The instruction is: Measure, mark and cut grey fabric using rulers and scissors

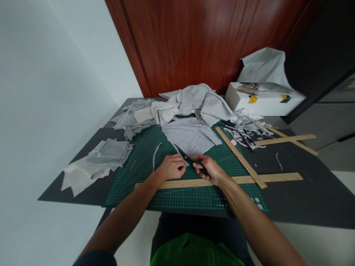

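Observation:
My right hand is wrapped round the handles of black scissors, whose blades point up and left along the edge of a grey cloth. Beside them, my left hand is closed on a narrow grey strip at the cloth's left edge. The cloth lies spread on a green cutting mat. Just below both hands, a long wooden ruler crosses the mat, partly under my left forearm. A loose thin strip rests on the mat left of my left hand.
Crumpled grey cloth is heaped at the back. Folded pieces lie at the left. Right of the cloth are a slanted ruler, tangled scraps and two crossed rulers. A white box stands at the back right.

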Motion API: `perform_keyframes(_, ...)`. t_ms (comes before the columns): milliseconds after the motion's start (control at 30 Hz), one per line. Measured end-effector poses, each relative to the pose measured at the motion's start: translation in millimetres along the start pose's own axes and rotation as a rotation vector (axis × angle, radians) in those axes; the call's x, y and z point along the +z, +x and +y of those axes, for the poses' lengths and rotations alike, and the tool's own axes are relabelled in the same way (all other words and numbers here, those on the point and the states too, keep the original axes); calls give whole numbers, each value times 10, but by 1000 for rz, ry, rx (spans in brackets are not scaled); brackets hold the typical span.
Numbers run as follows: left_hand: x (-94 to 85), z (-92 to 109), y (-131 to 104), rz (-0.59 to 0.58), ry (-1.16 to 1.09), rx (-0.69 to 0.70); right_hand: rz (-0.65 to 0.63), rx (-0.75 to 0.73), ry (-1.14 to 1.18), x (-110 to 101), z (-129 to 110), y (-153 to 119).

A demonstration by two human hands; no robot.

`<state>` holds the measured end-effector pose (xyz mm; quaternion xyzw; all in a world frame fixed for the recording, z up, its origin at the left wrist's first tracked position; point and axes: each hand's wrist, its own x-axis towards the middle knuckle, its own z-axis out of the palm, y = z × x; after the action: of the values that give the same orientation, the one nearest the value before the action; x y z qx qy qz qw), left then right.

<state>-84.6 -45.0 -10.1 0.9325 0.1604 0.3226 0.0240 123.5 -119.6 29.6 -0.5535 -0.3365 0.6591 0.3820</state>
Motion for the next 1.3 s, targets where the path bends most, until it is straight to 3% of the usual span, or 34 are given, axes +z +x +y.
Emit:
perform_keyframes(633, -16, 11, -5, 2, -17, 7, 25, -17, -32, 107, -75, 95)
perform_keyframes(1300, -2, -7, -42, -90, -90, -54, -4, -22, -21, 146, -103, 244)
